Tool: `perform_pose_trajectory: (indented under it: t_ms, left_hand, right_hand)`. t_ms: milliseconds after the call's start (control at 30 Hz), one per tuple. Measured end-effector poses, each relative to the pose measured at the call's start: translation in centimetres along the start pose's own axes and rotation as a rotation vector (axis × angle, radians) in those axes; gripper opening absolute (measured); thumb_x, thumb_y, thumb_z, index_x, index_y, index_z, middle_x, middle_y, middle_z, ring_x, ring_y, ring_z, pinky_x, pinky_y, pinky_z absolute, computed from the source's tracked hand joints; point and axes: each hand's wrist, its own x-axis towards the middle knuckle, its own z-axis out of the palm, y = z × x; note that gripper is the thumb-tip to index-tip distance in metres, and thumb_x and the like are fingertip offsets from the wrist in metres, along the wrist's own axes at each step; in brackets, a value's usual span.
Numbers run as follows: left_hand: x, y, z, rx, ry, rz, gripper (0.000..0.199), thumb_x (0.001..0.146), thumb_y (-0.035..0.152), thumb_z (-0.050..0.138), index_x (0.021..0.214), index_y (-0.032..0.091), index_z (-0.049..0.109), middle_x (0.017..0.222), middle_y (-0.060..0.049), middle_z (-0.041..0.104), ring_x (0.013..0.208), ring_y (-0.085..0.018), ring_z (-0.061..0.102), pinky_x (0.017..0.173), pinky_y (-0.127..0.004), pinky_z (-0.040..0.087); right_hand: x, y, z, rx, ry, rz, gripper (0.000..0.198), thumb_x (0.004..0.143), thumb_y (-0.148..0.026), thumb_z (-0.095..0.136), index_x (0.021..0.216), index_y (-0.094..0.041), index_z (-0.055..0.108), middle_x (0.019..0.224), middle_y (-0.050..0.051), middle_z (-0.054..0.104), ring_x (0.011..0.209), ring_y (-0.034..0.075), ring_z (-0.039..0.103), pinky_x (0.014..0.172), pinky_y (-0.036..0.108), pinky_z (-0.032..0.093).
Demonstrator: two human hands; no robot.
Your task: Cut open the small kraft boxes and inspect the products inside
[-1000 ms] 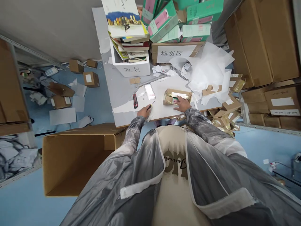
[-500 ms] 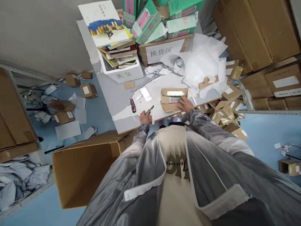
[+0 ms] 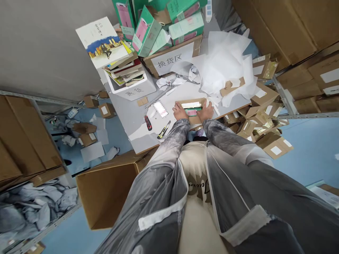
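An opened cardboard box [image 3: 195, 120] lies near the table's front edge, with a green and pink box [image 3: 192, 112] showing inside it. My left hand [image 3: 180, 111] grips its left side, fingers over the edge. On the opposite side my right hand [image 3: 206, 112] holds the box's right wall, its thumb by the green box. A yellow and black utility knife [image 3: 164, 129] rests on the table just left of my left forearm. Farther left lies a red and black hand tool [image 3: 148, 122], its kind unclear.
Behind stand a white bin [image 3: 137, 91] of books and a labelled carton [image 3: 172, 61] with several green boxes. White foam wrap [image 3: 225, 67] is heaped at the right. A large open carton [image 3: 106, 197] sits below left, and small cartons [image 3: 274, 144] pile up right of the table.
My left hand has put down the utility knife and moved right onto the cardboard box. My right hand has shifted to the box's right wall. The view has turned slightly.
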Motion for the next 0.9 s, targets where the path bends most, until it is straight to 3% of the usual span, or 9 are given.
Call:
perform_pose_trajectory:
  t_ms: [100,200,267,367,467,533,600,700,900]
  left_hand:
    - [0.7,-2.7,-0.9,-0.031,-0.026,0.060,0.101,0.111,0.016,0.067,0.204,0.000,0.032,0.192,-0.038,0.057,0.171,-0.052,0.062,0.140,-0.066,0.061]
    - [1.1,-7.2,-2.8,-0.112,-0.093,0.176,0.096,0.112,0.017,0.062,0.206,0.016,0.040,0.185,-0.021,0.073,0.168,-0.036,0.072,0.142,-0.052,0.062]
    - [0.9,-9.6,-4.0,-0.141,-0.126,0.241,0.096,0.118,0.026,0.063,0.208,0.023,0.032,0.186,-0.015,0.073,0.167,-0.029,0.074,0.139,-0.046,0.064]
    - [-0.1,-11.2,-5.1,-0.058,-0.044,0.178,0.094,0.122,0.040,0.075,0.206,0.025,0.037,0.196,-0.023,0.061,0.179,-0.036,0.062,0.139,-0.052,0.061]
    - [-0.8,-10.8,-5.5,0.100,0.032,0.156,0.062,0.124,0.033,0.071,0.186,0.027,0.070,0.195,-0.027,0.058,0.184,-0.046,0.051,0.146,-0.070,0.048]
    - [-0.9,-9.9,-5.4,0.146,-0.077,0.323,0.050,0.126,0.026,0.062,0.170,0.029,0.084,0.180,-0.024,0.073,0.175,-0.045,0.058,0.147,-0.074,0.044]
    - [-0.8,-8.6,-4.8,0.167,-0.232,0.491,0.049,0.126,0.022,0.055,0.161,0.028,0.090,0.160,-0.023,0.084,0.160,-0.042,0.069,0.142,-0.068,0.052]
    - [-0.8,-6.6,-3.2,0.231,-0.348,0.505,0.049,0.122,0.018,0.054,0.155,0.016,0.091,0.142,-0.026,0.089,0.142,-0.041,0.078,0.127,-0.058,0.062]
    - [-0.2,-4.6,-0.9,0.205,-0.233,0.361,0.063,0.115,0.015,0.068,0.177,0.007,0.074,0.175,-0.033,0.076,0.168,-0.042,0.069,0.144,-0.057,0.054]
  right_hand:
    - [1.7,1.9,1.0,0.159,-0.132,0.033,0.120,0.114,-0.049,0.061,0.210,-0.006,0.003,0.160,0.032,0.080,0.130,0.051,0.083,0.126,0.069,0.067]
    - [2.6,3.3,0.9,0.167,-0.209,0.019,0.113,0.118,-0.044,0.054,0.209,-0.002,0.001,0.139,0.026,0.090,0.123,0.049,0.086,0.125,0.064,0.069]
    - [2.7,3.6,0.5,0.171,-0.238,0.021,0.104,0.124,-0.044,0.046,0.209,-0.004,0.005,0.139,0.025,0.091,0.126,0.049,0.087,0.125,0.061,0.070]
    - [2.1,3.2,-0.2,0.209,-0.265,0.042,0.092,0.128,-0.043,0.038,0.211,-0.010,0.015,0.157,0.027,0.086,0.137,0.048,0.085,0.125,0.060,0.069]
    - [1.0,2.2,-1.1,0.139,-0.078,0.003,0.088,0.127,-0.039,0.049,0.208,-0.013,0.029,0.191,0.030,0.061,0.167,0.049,0.067,0.142,0.065,0.056]
    - [0.4,1.4,-2.0,0.071,0.002,-0.151,0.079,0.125,-0.032,0.053,0.200,-0.010,0.047,0.193,0.030,0.056,0.175,0.049,0.055,0.149,0.066,0.046]
    - [0.1,0.7,-2.8,0.038,-0.142,-0.435,0.066,0.123,-0.027,0.053,0.185,-0.010,0.070,0.177,0.029,0.071,0.167,0.047,0.059,0.147,0.064,0.048]
    - [0.2,-0.1,-3.2,-0.011,-0.460,-0.793,0.056,0.125,-0.033,0.051,0.161,-0.013,0.088,0.161,0.026,0.081,0.158,0.045,0.064,0.142,0.064,0.053]
    - [1.1,-1.1,-2.8,-0.223,-0.520,-0.840,0.054,0.127,-0.052,0.058,0.137,-0.011,0.093,0.149,0.026,0.086,0.154,0.048,0.064,0.141,0.070,0.048]
